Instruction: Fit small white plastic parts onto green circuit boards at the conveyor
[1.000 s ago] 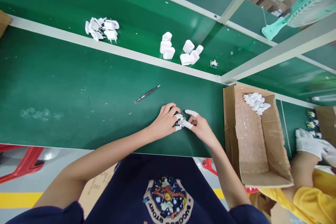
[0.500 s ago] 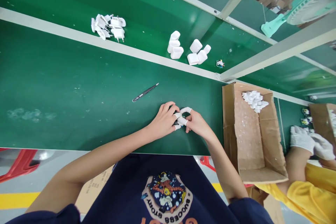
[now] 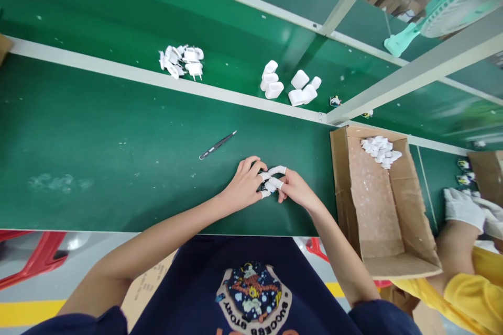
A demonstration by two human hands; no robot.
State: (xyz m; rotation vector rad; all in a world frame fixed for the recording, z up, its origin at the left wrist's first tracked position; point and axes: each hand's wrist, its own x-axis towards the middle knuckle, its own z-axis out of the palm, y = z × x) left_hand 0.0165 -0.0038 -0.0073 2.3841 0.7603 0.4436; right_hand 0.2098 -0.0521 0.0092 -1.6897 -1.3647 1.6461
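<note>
Above the green bench, close to its front edge, my left hand (image 3: 245, 186) and my right hand (image 3: 293, 186) meet with white covers on some fingertips. Their closed fingers grip a small part (image 3: 265, 186) between them, white and dark, mostly hidden by the fingertips. Black tweezers (image 3: 217, 145) lie on the bench, up and left of my hands. Behind the pale rail are white plug pieces (image 3: 183, 61) in a pile, one group of white housings (image 3: 271, 80), and another group of white housings (image 3: 304, 89).
A cardboard box (image 3: 375, 209) with white pieces (image 3: 381, 150) inside stands right of my hands. Beyond it, a co-worker's gloved hands (image 3: 466, 209) are over the bench. A pale post (image 3: 416, 65) slants across the upper right, near a green fan (image 3: 451, 10).
The camera view has shifted slightly. My right index finger is a little straighter over the small part; both hands stay together at the same place.
</note>
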